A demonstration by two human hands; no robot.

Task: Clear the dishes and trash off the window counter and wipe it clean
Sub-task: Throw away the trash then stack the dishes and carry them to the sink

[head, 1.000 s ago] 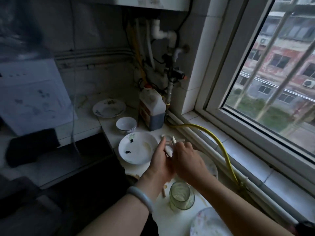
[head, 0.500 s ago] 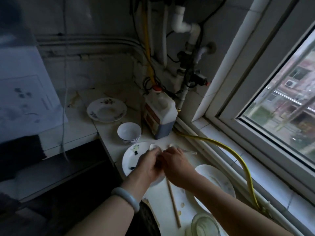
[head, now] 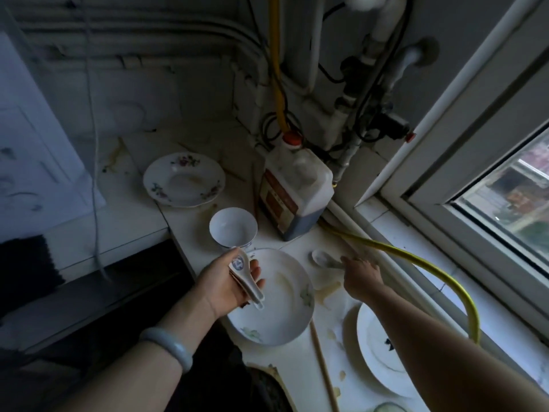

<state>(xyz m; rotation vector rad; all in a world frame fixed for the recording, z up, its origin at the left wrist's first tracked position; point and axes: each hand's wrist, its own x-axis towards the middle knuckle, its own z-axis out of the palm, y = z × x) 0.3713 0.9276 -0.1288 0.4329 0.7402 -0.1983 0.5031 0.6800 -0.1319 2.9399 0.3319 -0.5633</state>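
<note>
Parted now, left hand [head: 228, 288] grips stacked spoons [head: 246, 278] while right fingers [head: 349, 260] seemingly touch a counter spoon [head: 322, 258].

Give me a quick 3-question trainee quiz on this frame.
1. True or false: the left hand holds stacked spoons.
2. The right hand reaches for: A) small bowl B) lone spoon C) jug
3. Fill in: the floral plate sits ___ from the person than the small bowl.

Key: 1 true; 2 B; 3 farther
</note>
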